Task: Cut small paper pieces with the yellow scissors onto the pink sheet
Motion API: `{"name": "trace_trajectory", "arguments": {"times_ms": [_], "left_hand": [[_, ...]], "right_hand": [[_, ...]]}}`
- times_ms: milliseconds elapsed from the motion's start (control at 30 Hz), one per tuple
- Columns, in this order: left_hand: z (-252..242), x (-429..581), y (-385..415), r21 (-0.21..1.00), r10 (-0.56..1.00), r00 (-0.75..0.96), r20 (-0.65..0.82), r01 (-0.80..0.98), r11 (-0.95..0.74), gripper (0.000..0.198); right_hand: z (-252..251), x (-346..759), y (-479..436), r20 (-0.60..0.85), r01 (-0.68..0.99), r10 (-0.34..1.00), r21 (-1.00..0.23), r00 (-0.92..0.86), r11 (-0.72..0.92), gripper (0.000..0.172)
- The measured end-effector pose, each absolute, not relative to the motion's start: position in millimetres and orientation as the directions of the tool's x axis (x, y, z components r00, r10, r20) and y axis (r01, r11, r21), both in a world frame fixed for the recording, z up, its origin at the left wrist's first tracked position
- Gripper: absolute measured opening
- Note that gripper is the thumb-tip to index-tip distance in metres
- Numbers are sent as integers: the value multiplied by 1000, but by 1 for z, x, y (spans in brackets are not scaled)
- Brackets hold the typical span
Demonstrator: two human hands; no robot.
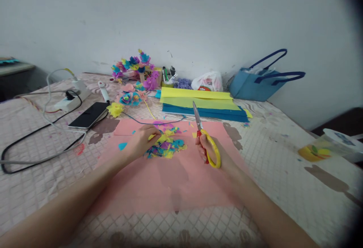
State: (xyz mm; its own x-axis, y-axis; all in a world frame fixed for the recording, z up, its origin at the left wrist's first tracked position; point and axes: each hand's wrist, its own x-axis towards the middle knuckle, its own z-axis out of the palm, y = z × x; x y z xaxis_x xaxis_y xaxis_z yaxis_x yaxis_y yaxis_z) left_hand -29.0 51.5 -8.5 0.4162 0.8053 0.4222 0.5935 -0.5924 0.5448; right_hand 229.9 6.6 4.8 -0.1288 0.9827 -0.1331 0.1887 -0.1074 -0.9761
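Observation:
My right hand grips a pair of scissors by its red and yellow handles. The blades look closed and point up and away, above a pink paper sheet. On that sheet lies a loose heap of paper scraps in yellow, blue and purple. My left hand is at the heap's left side, thumb and fingers pinched together around what looks like a yellow paper scrap. The fingertips are partly hidden among the pieces.
Behind the sheet lie stacked yellow and blue papers. Paper flowers stand at the back left. A phone, a power strip and cables are on the left. A blue bag and a plastic cup are on the right.

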Motion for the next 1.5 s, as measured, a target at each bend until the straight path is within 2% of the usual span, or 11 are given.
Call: {"name": "trace_trajectory", "arguments": {"times_ms": [133,400,533,700,867,1033,1133,1200,1367,1433,1500], "left_hand": [[-8,-20,57,467,779,446,441,627,-623,16],[1,1,69,78,681,659,318,698,-712,21],[1,7,69,7,673,687,272,698,-716,16],[0,4,68,30,673,670,313,702,-712,17],[-4,-6,69,127,660,631,408,677,-725,16],[-8,-10,69,354,704,509,495,622,-698,13],[-10,-9,67,501,785,424,452,607,-616,12],[-11,-8,67,546,811,401,426,601,-583,12],[-10,-4,60,546,772,371,516,552,-630,15],[-6,-1,54,475,689,365,626,522,-709,15],[-1,2,47,316,548,383,743,522,-792,13]], "right_hand": [[5,232,7,-99,126,983,-989,-152,-80,62],[20,228,2,-94,111,987,-991,-128,-80,62],[21,228,2,-80,110,989,-992,-125,-66,60],[15,230,4,-73,90,988,-994,-138,-61,61],[12,231,6,-78,86,984,-994,-158,-65,60],[11,227,6,-146,32,968,-989,-205,-142,60],[13,223,6,-177,3,961,-984,-213,-180,60],[13,221,5,-193,-13,957,-980,-218,-200,60],[10,218,2,-199,-4,954,-979,-224,-205,57],[9,217,0,-164,-12,959,-985,-233,-171,53],[11,214,-3,-115,-38,964,-991,-241,-128,49]]}}
